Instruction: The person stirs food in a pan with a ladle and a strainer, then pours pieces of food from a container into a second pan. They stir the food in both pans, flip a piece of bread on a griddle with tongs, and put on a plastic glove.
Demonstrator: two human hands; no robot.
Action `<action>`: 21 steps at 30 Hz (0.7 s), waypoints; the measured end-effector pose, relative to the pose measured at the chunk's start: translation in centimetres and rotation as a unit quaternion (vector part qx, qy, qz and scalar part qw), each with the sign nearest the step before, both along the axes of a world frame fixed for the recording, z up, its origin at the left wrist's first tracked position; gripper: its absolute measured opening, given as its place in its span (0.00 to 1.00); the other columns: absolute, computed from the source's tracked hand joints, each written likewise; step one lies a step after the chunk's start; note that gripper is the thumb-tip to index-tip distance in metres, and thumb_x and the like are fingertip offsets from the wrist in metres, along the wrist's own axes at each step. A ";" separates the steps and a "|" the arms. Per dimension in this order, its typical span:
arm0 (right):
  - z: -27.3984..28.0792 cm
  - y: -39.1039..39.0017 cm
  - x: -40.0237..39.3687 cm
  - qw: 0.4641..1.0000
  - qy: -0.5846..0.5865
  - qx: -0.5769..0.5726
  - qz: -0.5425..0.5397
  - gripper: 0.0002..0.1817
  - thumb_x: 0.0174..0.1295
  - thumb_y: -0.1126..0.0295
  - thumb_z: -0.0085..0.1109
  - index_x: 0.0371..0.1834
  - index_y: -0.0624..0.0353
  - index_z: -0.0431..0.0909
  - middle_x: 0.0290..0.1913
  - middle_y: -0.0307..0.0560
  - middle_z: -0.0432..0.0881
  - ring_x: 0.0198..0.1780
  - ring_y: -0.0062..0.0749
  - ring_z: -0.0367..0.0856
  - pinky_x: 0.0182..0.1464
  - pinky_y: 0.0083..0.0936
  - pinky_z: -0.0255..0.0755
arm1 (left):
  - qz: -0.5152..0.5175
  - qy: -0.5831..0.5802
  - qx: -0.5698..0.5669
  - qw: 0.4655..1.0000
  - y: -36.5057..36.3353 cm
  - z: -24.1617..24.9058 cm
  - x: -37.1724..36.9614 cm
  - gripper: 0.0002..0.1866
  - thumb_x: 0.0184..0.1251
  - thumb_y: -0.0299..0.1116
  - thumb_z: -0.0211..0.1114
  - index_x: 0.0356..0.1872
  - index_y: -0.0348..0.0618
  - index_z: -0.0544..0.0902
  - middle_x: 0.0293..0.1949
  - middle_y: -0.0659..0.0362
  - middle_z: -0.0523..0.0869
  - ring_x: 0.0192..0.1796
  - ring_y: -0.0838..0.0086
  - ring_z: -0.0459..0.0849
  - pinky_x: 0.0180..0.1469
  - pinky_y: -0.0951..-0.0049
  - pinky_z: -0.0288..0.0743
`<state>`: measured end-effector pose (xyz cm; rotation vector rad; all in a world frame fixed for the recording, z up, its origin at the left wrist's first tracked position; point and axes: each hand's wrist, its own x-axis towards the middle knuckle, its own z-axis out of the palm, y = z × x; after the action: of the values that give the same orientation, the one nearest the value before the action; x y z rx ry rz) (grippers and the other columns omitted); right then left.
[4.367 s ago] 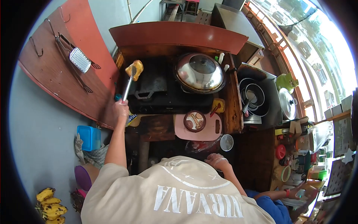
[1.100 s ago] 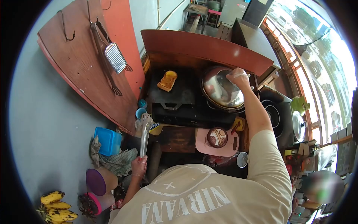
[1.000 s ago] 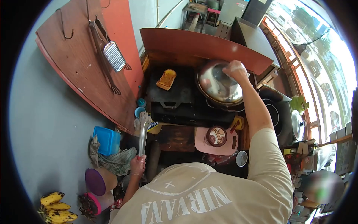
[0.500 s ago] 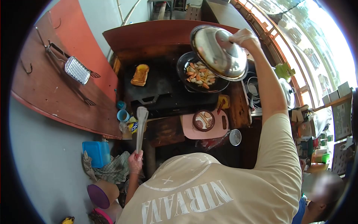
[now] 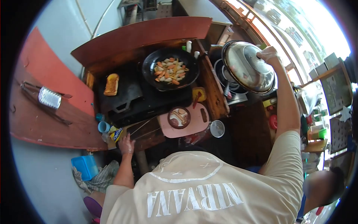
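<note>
My right hand [image 5: 269, 56] grips the knob of a domed pot lid [image 5: 249, 68] with a see-through top and metal rim. It holds the lid tilted, to the right of a black wok [image 5: 150, 71], over the stove beyond the wooden partition. In the wok lie chopped carrots and pale pieces [image 5: 171, 71]. My left hand [image 5: 127, 145] is low at the counter's left, fingers spread at the end of thin metal tongs [image 5: 143, 125], whose arms splay over a wooden board. A browned slice of bread [image 5: 111, 84] sits on the black griddle [image 5: 128, 91].
A pink cutting board [image 5: 165, 128] carries a round brown-and-white tub [image 5: 179, 117]. Beside it are a yellow container [image 5: 201, 94] and a round metal lid [image 5: 217, 128]. A blue cup [image 5: 103, 127] and yellow packet [image 5: 116, 133] stand left. Another person [image 5: 322, 190] is at lower right.
My right hand has carried the lid rightward, off the wok. My left hand has lowered the tongs from upright to the wooden board, and its fingers have spread. The view has shifted right.
</note>
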<state>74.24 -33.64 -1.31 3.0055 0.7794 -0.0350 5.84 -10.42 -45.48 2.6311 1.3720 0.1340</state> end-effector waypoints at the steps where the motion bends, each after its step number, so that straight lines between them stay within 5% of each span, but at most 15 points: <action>1: -0.2 -1.7 0.5 1.000 0.008 0.014 0.007 0.21 0.49 0.52 0.60 0.34 0.59 0.88 0.39 0.54 0.88 0.43 0.44 0.86 0.48 0.38 0.78 | 0.016 0.018 -0.025 0.999 0.0 0.1 0.6 0.35 0.54 0.41 0.75 0.66 0.49 0.75 0.55 0.52 0.82 0.60 0.54 0.77 0.63 0.53 0.67; 6: -1.2 -7.8 2.4 0.999 0.024 0.046 -0.012 0.21 0.50 0.52 0.59 0.36 0.58 0.88 0.40 0.54 0.87 0.43 0.43 0.86 0.48 0.37 0.77 | 0.023 0.064 0.015 0.998 -2.2 3.9 4.0 0.35 0.55 0.43 0.74 0.66 0.46 0.75 0.60 0.49 0.79 0.63 0.53 0.75 0.64 0.51 0.66; 8: -1.6 -9.9 2.8 0.998 0.028 0.054 -0.022 0.21 0.51 0.52 0.60 0.34 0.59 0.88 0.36 0.53 0.88 0.39 0.42 0.86 0.46 0.38 0.76 | 0.002 -0.059 0.136 0.989 -3.2 5.6 6.4 0.33 0.56 0.43 0.72 0.65 0.46 0.76 0.59 0.48 0.80 0.62 0.50 0.75 0.62 0.50 0.68; 12: -3.2 -12.7 4.4 0.998 0.017 0.060 -0.027 0.22 0.52 0.51 0.60 0.32 0.62 0.87 0.34 0.54 0.87 0.38 0.42 0.86 0.45 0.37 0.77 | -0.096 -0.264 0.040 0.959 -7.4 16.0 21.9 0.12 0.64 0.35 0.66 0.43 0.39 0.87 0.37 0.48 0.88 0.40 0.53 0.86 0.47 0.56 0.79; 14: -3.7 -13.4 5.0 0.998 0.010 0.052 -0.029 0.23 0.52 0.50 0.60 0.32 0.63 0.87 0.33 0.55 0.87 0.37 0.42 0.86 0.45 0.37 0.77 | -0.201 -0.299 0.020 0.933 -10.7 20.8 30.8 0.14 0.64 0.37 0.66 0.45 0.39 0.86 0.38 0.48 0.88 0.41 0.53 0.86 0.46 0.57 0.79; 16: -4.5 -14.2 6.1 0.999 0.018 0.034 -0.019 0.24 0.53 0.50 0.61 0.31 0.64 0.87 0.32 0.54 0.87 0.36 0.42 0.86 0.45 0.38 0.77 | -0.299 -0.286 0.044 0.909 -13.5 22.1 39.4 0.17 0.60 0.38 0.67 0.46 0.39 0.85 0.38 0.50 0.88 0.41 0.56 0.86 0.45 0.58 0.79; 20: -8.6 -16.4 11.5 0.998 0.024 0.042 0.040 0.25 0.51 0.49 0.62 0.33 0.65 0.86 0.33 0.55 0.87 0.38 0.43 0.86 0.46 0.37 0.77 | -0.301 0.015 0.018 0.953 -19.0 23.0 53.0 0.19 0.63 0.44 0.67 0.50 0.43 0.86 0.45 0.54 0.90 0.51 0.60 0.87 0.51 0.62 0.80; 21: -6.8 -16.0 8.8 0.997 0.029 0.074 0.009 0.25 0.51 0.48 0.63 0.33 0.64 0.86 0.35 0.57 0.87 0.40 0.44 0.86 0.47 0.39 0.77 | -0.297 0.008 0.017 0.955 -19.2 22.1 54.9 0.19 0.63 0.44 0.67 0.50 0.43 0.86 0.45 0.54 0.90 0.51 0.60 0.87 0.51 0.62 0.80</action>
<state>83.05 -49.60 -8.09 3.1490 0.8511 -0.0689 60.78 -29.67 -23.36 2.9423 0.5300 0.0542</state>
